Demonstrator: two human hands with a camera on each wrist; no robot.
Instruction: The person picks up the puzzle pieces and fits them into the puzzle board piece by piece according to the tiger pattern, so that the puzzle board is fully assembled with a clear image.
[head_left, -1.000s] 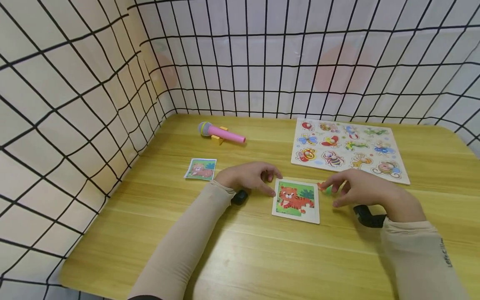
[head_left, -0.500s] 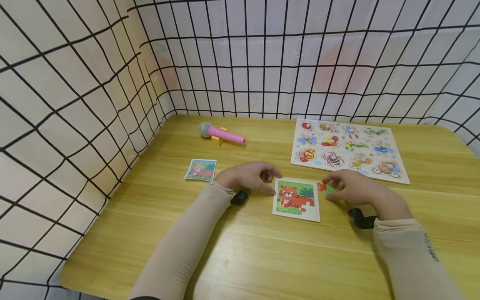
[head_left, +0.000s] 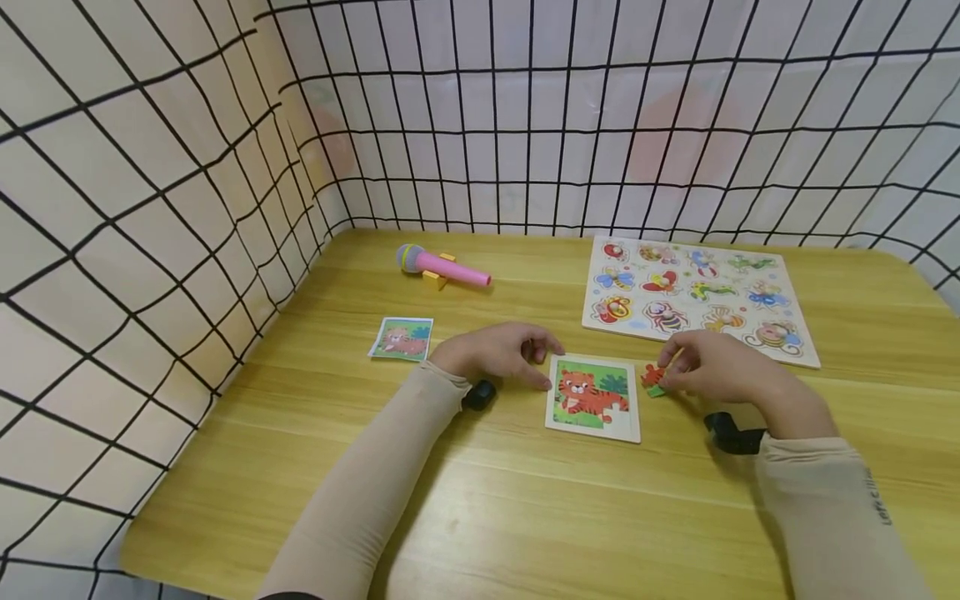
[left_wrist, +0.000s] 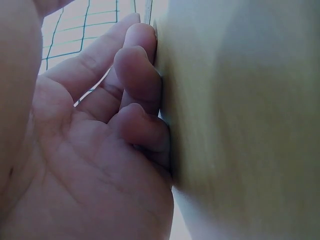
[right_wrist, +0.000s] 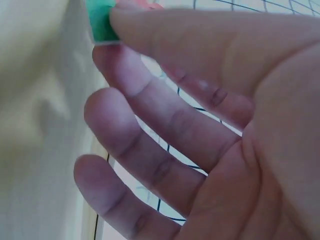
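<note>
A square tiger puzzle board (head_left: 591, 398) lies on the table in the head view, a bare gap at its lower right corner. My left hand (head_left: 501, 353) rests at its left side, thumb and forefinger touching the edge near the upper left corner. In the left wrist view, the other fingers (left_wrist: 142, 125) bend loosely against the tabletop. Just right of the board, my right hand (head_left: 723, 373) pinches a red and green puzzle piece (head_left: 653, 377), tilted up. Only a green part of this puzzle piece (right_wrist: 102, 21) and some red show by the thumb in the right wrist view.
A small tiger picture card (head_left: 402, 339) lies left of the left hand. Behind it is a pink toy microphone (head_left: 453, 269) on a yellow stand. A knobbed insect peg board (head_left: 693, 296) lies behind the right hand. Black netting (head_left: 528, 133) encloses the table.
My right hand has closed its thumb and fingers on the puzzle piece, which is now turned and tilted up from the table. The left hand and the board have stayed put.
</note>
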